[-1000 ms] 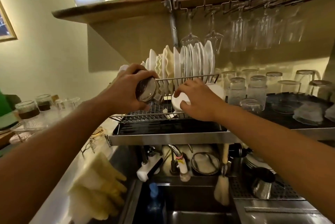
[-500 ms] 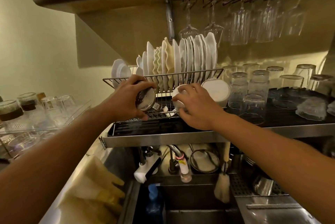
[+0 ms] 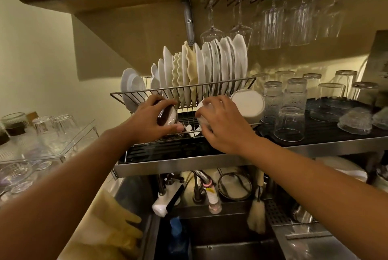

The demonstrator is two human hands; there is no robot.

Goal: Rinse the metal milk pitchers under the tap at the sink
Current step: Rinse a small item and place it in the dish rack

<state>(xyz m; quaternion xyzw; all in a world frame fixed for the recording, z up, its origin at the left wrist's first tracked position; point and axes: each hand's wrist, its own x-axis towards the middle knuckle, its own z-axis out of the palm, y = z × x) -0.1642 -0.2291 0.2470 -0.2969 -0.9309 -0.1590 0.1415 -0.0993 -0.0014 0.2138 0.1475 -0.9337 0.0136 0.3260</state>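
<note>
Cramped kitchen nook, dish rack (image 3: 134, 96) above sink (image 3: 231, 245). Left hand (image 3: 151, 119) grips metal pitcher (image 3: 167, 115) at rack's front; right hand (image 3: 222, 125) clasps white cup (image 3: 202, 105) beside. Tap (image 3: 202, 177) below rack, dry. Rinse seemingly done; racking underway.
</note>
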